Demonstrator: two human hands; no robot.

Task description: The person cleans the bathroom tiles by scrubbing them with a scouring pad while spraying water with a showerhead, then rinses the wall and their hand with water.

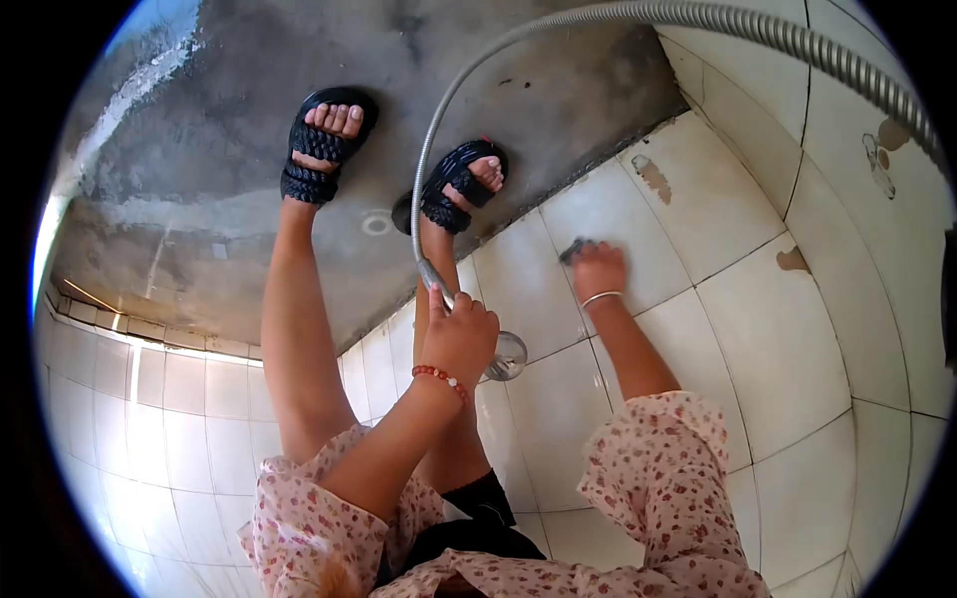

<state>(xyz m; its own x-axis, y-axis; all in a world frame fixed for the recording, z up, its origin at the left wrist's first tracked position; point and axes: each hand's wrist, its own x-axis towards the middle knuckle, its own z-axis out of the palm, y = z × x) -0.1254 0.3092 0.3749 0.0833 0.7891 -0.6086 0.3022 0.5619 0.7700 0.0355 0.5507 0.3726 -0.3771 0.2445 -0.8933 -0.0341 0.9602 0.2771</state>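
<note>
My left hand [461, 334], with a red beaded bracelet at its wrist, is wrapped round the handle of a chrome shower head [506, 357]. A flexible metal shower hose [431, 149] runs up from the handle and arcs away to the upper right. No water can be made out. My right hand [600, 271], with a pale bangle, presses a small dark grey scrubbing pad [573, 249] against the white tiled wall [643, 349]. The hand is slightly blurred and covers most of the pad, so its exact kind is hard to tell.
My feet in black braided sandals [324, 145] stand on a grey concrete floor [239, 130]. A round drain [376, 222] lies between them. Brown stained patches [653, 179] mark the tiles. Another tiled wall [169, 419] catches bright light at the left.
</note>
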